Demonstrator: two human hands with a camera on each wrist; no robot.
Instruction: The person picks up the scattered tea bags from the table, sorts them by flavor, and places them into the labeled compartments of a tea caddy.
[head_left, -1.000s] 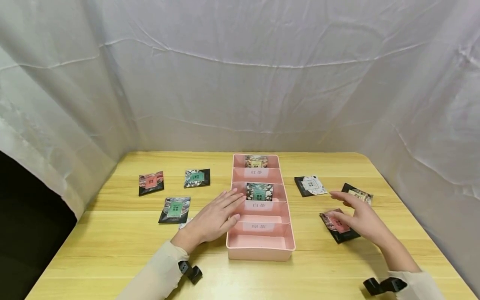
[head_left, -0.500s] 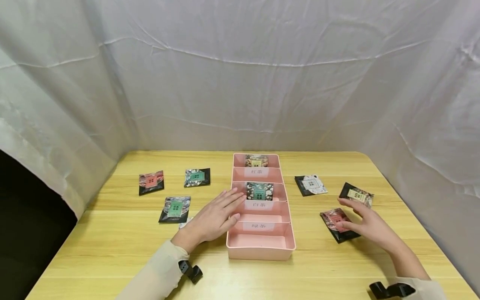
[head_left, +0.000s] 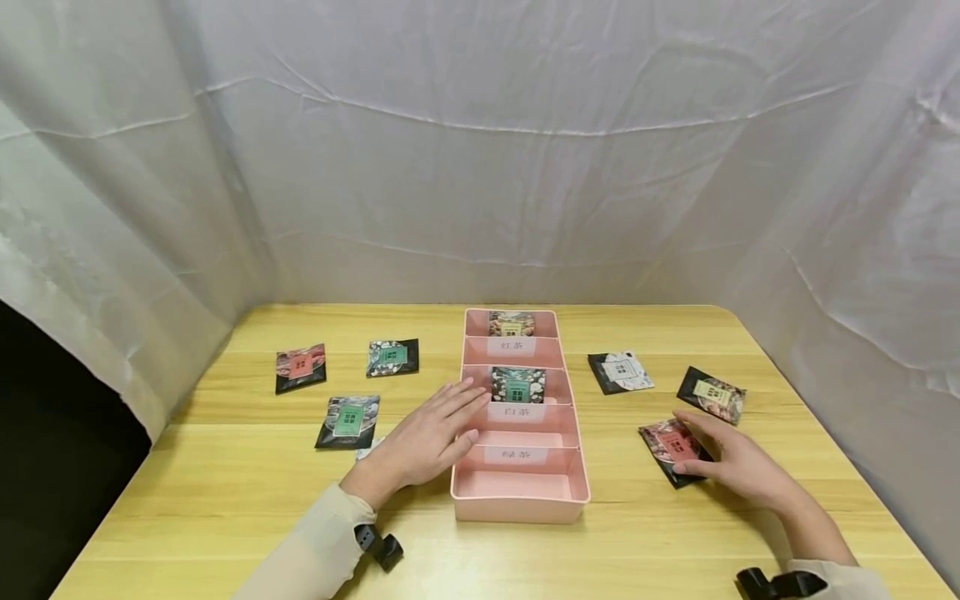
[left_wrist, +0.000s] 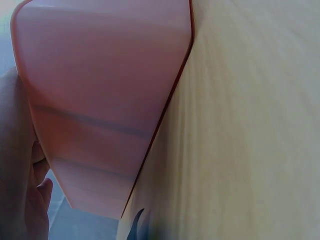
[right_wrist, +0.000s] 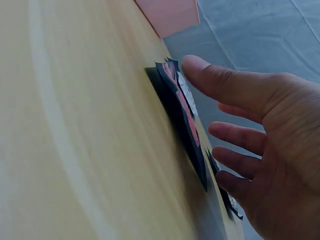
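Observation:
My left hand [head_left: 422,439] lies with fairly straight fingers on the left rim of a pink divided tray [head_left: 519,510]; the left wrist view shows the tray's outer wall [left_wrist: 105,65] beside it. Over a black tea sachet with a red label [head_left: 667,440] hovers my right hand [head_left: 738,463], thumb and fingers spread apart. A gap separates them from the sachet [right_wrist: 186,112] in the right wrist view. Inside the tray, a yellow-labelled sachet [head_left: 512,323] stands in the far compartment and a green-labelled sachet [head_left: 517,385] stands nearer. Paper labels with Chinese characters mark the dividers.
Right of the tray lie a white-labelled sachet [head_left: 621,372] and a yellow-labelled one [head_left: 712,393]. To the left are a red-labelled sachet [head_left: 302,367], two green-labelled ones [head_left: 393,357], and another partly hidden behind my left hand. White curtains [head_left: 480,167] surround the wooden table [head_left: 225,508].
My right hand first shifted slightly right, then came down closer over the red-labelled sachet. The left hand has stayed on the tray rim.

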